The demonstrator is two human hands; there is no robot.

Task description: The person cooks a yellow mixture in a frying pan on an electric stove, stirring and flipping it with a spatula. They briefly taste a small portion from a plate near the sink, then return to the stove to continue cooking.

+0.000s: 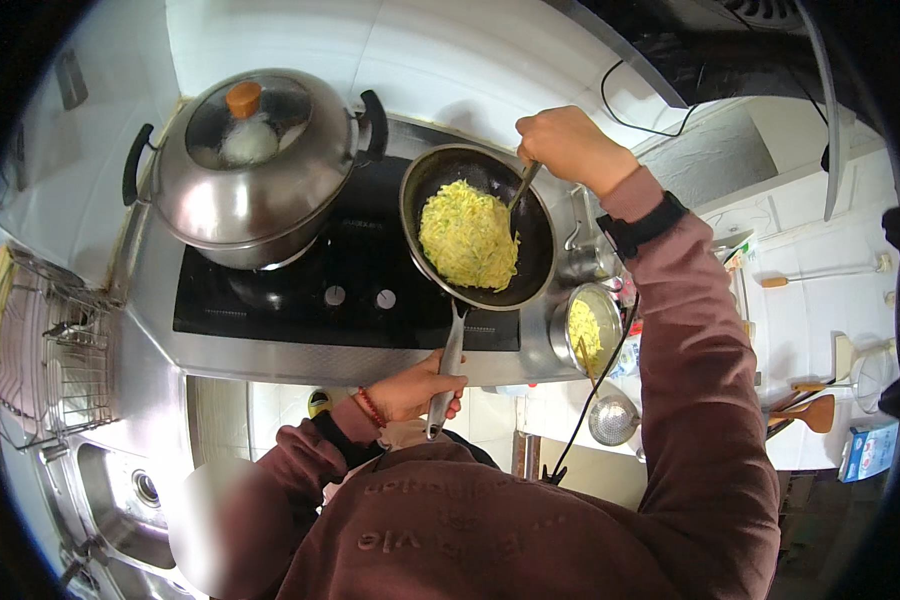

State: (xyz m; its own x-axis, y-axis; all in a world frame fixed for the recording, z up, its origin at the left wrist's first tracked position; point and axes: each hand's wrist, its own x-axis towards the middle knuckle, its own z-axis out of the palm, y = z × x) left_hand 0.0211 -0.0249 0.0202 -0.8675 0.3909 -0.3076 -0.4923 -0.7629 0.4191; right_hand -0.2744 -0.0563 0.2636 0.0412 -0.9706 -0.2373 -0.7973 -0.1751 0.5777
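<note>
My left hand (420,388) grips the metal handle of a frying pan (544,259) at the right side of the black cooktop (292,304). A thick layer of yellow-green shredded batter (469,236) lies in the pan, left of its middle. Above the pan's right side, my right hand (562,146) holds a metal utensil (525,187) that slants down to the batter's right edge. The utensil's lower end is partly hidden by the batter. Right of the pan stands a metal bowl (613,315) with more of the mixture and a utensil in it.
A large lidded steel pot (255,195) stands on the cooktop's left. A metal pitcher (589,261) and a perforated ladle (613,420) are at the right. A dark cable (592,394) hangs beside my right sleeve. A wire rack (79,367) and a sink (120,517) lie left.
</note>
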